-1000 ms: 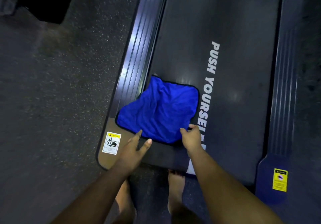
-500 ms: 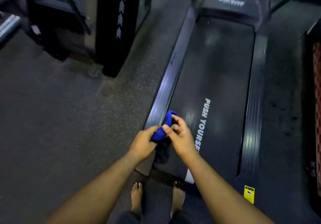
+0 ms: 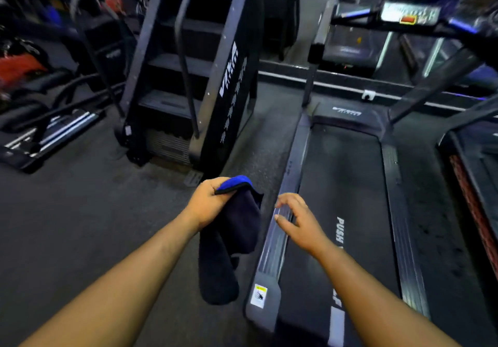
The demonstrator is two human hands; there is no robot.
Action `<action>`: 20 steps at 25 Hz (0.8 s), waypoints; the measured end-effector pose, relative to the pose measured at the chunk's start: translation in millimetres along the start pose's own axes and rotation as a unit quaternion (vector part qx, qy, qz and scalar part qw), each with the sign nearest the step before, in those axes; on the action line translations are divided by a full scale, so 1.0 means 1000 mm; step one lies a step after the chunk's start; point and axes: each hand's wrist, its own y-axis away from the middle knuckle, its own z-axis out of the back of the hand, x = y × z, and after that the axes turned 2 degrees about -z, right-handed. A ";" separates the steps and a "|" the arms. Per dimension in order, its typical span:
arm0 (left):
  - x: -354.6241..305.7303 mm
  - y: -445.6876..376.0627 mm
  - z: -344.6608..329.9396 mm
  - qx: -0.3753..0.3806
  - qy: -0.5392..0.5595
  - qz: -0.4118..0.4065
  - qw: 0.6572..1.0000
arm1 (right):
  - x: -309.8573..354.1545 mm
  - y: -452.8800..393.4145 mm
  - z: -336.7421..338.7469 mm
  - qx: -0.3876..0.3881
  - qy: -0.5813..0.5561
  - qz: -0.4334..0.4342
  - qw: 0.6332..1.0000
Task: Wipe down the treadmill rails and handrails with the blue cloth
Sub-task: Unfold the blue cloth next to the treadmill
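My left hand [image 3: 207, 202] grips the blue cloth [image 3: 234, 228] by its upper edge, and the cloth hangs down dark below my fist, over the floor left of the treadmill. My right hand [image 3: 296, 220] hovers with loosely spread fingers above the treadmill's left side rail [image 3: 277, 239] and holds nothing. The black belt [image 3: 345, 174] with white lettering runs between the left rail and the right side rail [image 3: 401, 239]. The console and handrails [image 3: 404, 20] stand at the far end, upper right.
A black stair-climber machine [image 3: 199, 77] stands on the floor to the left of the treadmill. More gym gear [image 3: 40, 120] lies at far left. Another machine's edge [image 3: 474, 185] borders the right side. Grey speckled floor [image 3: 80, 225] spreads under my left arm.
The cloth was lifted off the belt with both hands. Now only my left hand holds it, hanging, my right hand has let go, and my view has risen toward the console.
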 end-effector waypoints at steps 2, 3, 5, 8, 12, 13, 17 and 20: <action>-0.012 0.003 0.039 0.062 -0.027 -0.032 0.997 | 0.057 -0.020 -0.033 0.010 -0.040 0.027 0.999; -0.016 0.003 0.059 0.089 -0.047 -0.049 0.994 | 0.090 -0.033 -0.050 0.023 -0.042 0.039 0.998; -0.026 -0.003 0.095 0.101 -0.085 -0.071 0.989 | 0.128 -0.058 -0.074 0.014 -0.034 0.042 0.998; -0.030 -0.025 0.150 -0.025 -0.141 -0.092 0.985 | 0.129 -0.076 -0.084 -0.003 0.010 -0.026 1.000; -0.030 -0.058 0.199 -0.183 -0.240 -0.047 0.952 | 0.099 -0.095 -0.077 -0.033 0.039 -0.080 0.996; -0.024 -0.069 0.205 -0.195 -0.258 -0.025 0.946 | 0.101 -0.107 -0.073 -0.051 -0.015 -0.103 0.993; 0.012 -0.123 0.198 -0.166 -0.208 0.088 0.960 | 0.114 -0.167 -0.071 -0.100 -0.256 -0.218 0.936; 0.032 -0.166 0.169 -0.087 -0.090 0.184 0.975 | 0.105 -0.213 -0.079 -0.188 -0.284 -0.244 0.908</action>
